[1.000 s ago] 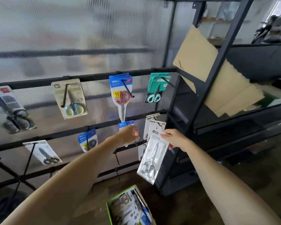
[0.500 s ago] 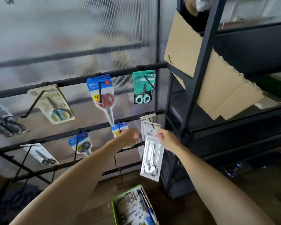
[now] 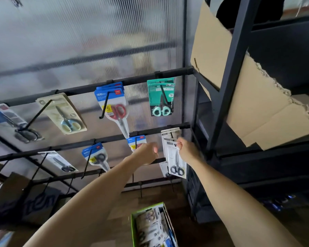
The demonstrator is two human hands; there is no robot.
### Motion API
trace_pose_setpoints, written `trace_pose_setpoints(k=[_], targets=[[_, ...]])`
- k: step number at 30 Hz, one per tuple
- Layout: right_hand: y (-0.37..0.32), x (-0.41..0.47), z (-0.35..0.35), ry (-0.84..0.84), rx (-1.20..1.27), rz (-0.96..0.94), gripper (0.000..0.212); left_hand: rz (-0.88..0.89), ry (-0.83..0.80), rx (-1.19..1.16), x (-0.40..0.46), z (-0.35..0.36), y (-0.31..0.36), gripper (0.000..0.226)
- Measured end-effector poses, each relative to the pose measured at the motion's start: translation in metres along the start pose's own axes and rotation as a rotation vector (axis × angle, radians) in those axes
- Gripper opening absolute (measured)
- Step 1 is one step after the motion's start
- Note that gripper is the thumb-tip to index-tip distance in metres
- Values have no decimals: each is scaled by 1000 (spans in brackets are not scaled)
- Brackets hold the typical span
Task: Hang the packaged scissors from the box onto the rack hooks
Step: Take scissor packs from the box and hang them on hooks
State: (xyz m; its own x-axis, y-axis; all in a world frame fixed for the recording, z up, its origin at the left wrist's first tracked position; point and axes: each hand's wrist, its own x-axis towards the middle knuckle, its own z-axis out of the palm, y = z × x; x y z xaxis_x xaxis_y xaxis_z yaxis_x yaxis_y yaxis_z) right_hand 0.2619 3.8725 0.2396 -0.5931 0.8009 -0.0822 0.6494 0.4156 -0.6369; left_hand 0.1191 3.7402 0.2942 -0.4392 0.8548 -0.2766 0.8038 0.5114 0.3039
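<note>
Plainly, the risk sat at the hang hole: my right hand [image 3: 187, 148] pinched the top of the packaged scissors [image 3: 176, 160] at the right end of the rack's middle bar [image 3: 114, 139], right at the hook [image 3: 172, 135] where matching packs [image 3: 169, 134] already hung. If the hole missed the tip, the card could have slid off and dropped toward the box [image 3: 152, 227] below. My left hand [image 3: 147, 153] hovered just beside it, fingers curled on nothing, too far to catch a slip.
</note>
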Motion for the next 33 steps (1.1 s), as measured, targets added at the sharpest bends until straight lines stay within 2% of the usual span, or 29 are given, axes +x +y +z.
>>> trace_pose_setpoints(k=[5, 11, 15, 22, 24, 30, 33], targets=[[-5, 18, 6, 55, 38, -9, 27, -13, -29, 66, 8, 2, 3, 19], [-18, 50, 13, 113, -11, 85, 21, -5, -18, 135, 10, 6, 0, 22], [-29, 64, 12, 129, -6, 151, 29, -7, -11, 130, 11, 9, -5, 22], [-28, 58, 21, 258, 183, 276, 45, -42, 6, -18, 7, 14, -9, 23], [-20, 52, 26, 215, 217, 319, 45, -15, -22, -31, 4, 19, -6, 21], [23, 22, 62, -60, 398, 468, 26, 121, -165, 35, -3, 59, -10, 14], [38, -23, 76, -147, 258, 481, 27, 127, -253, 3, -13, 89, -17, 20]])
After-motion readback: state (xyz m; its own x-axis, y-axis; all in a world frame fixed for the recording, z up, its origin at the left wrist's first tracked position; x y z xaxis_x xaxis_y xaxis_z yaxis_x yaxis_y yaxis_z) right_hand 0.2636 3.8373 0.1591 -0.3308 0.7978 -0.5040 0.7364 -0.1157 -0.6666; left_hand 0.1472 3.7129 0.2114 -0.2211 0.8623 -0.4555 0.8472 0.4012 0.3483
